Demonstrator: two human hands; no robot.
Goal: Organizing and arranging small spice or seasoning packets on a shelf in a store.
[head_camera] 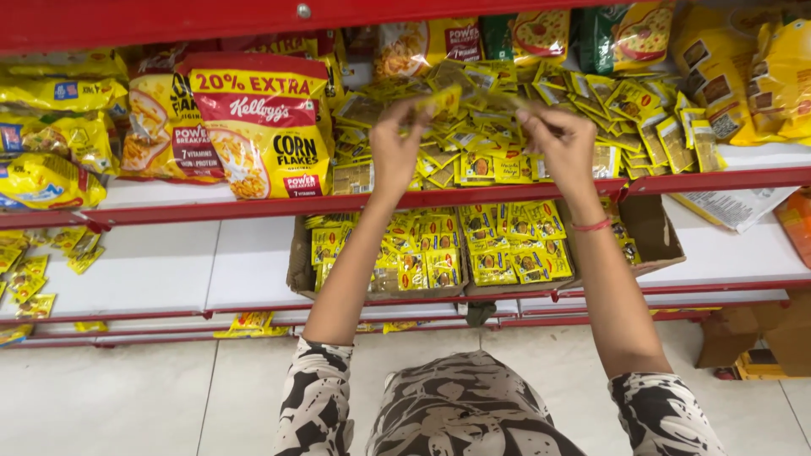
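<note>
Both the left hand [397,152] and the right hand [564,145] are pinching small yellow sachets [445,100] above the heaped upper shelf [524,194], while the cardboard box [297,263] below is sitting largely full.

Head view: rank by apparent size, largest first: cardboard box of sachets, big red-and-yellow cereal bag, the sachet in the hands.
1. Cardboard box, widest, spanning the lower shelf under both arms.
2. Cereal bag, clearly smaller than the box.
3. Sachet, pinched by the left hand, with the right hand alongside; far the smallest.
</note>
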